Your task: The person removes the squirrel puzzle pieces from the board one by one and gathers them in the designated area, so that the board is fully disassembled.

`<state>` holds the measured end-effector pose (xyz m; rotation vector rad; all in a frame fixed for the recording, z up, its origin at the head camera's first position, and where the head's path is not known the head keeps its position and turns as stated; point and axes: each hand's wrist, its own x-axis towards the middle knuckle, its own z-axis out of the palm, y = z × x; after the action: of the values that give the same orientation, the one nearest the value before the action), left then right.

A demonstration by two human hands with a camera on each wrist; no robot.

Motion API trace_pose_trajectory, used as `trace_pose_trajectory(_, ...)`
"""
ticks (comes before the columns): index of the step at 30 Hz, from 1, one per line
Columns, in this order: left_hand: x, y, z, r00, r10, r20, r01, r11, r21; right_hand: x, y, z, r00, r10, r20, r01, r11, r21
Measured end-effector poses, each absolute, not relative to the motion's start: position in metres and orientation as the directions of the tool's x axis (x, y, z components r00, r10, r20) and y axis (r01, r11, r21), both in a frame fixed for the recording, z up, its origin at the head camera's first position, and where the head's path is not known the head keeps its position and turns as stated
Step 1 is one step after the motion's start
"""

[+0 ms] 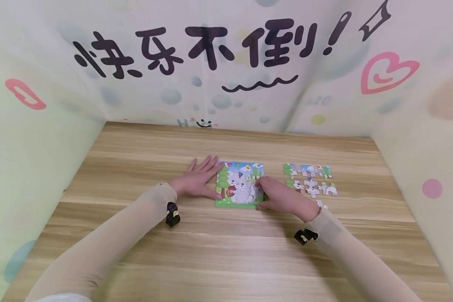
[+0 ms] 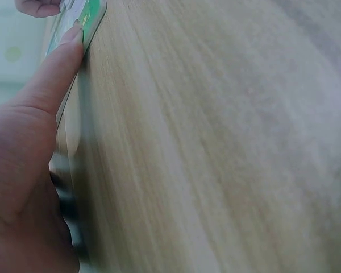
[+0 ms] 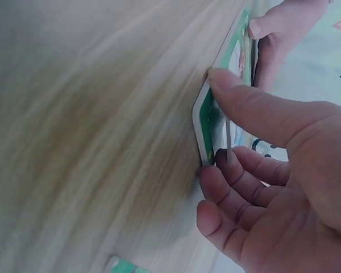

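A square jigsaw puzzle (image 1: 239, 195) with a white cartoon animal, green trees and a green border lies flat on the table. My left hand (image 1: 198, 180) rests at its left side, fingers spread and straight. In the left wrist view the left thumb (image 2: 54, 74) presses on the puzzle's green border. At the puzzle's right edge is my right hand (image 1: 281, 197), its fingers curled. The right wrist view shows it pinching a thin puzzle piece (image 3: 228, 139), seen edge-on and raised from the tray, with the thumb by the green tray border (image 3: 206, 122). The piece's picture is hidden.
Several loose puzzle pieces (image 1: 310, 187) lie in rows to the right of the puzzle, one partly under the right wrist. The wood-grain table (image 1: 211, 251) is bounded by a printed cloth backdrop (image 1: 154, 96) at the back and sides.
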<state>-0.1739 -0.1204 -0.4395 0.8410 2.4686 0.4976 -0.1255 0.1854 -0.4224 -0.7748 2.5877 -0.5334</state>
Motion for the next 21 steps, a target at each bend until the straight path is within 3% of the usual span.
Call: trace_pose_trajectory(21,-0.175,-0.120,-0.441,-0.693,0.642,-0.329,0.470,0.748,0.469,-0.095,0.214,-0.424,-0.799,-0.582,-0.150,-0.465,0.756,-0.460)
